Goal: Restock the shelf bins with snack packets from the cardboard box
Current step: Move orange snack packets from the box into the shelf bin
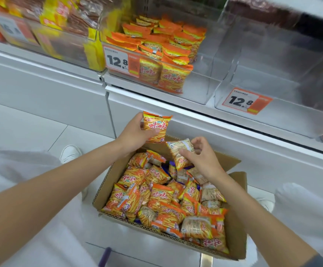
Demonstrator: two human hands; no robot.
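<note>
An open cardboard box [235, 224] on the floor holds several orange snack packets [162, 195]. My left hand [135, 133] grips one orange packet [155, 128] upright above the box's far edge. Just to the right, my right hand [203, 157] pinches another packet [179, 151], back side up, over the box. Above, a clear shelf bin [201, 87] with a 12.8 price tag is partly filled with the same orange packets [162, 45].
A clear bin [283, 78] at the right, also tagged 12.8, looks nearly empty. Bins of yellow and brown packets [64, 22] stand at the upper left. White shoes [70, 153] and white trouser legs flank the box on the tiled floor.
</note>
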